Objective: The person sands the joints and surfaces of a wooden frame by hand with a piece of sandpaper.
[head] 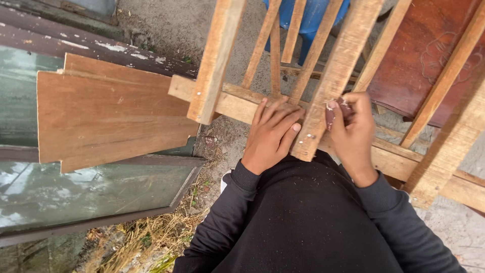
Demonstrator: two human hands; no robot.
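Hands (270, 132) (352, 129) flank slat (331, 81) edge.

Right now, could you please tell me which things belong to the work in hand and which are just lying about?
In use:
slatted pale wooden frame
left hand, flat on it
right hand, pinching small reddish-brown sanding piece

Lying about:
flat brown wooden boards
framed glass panes
blue plastic container

No packages, labels, signs or screens are showing anywhere in this view (only bare wood, glass panes and rough ground are filling it).
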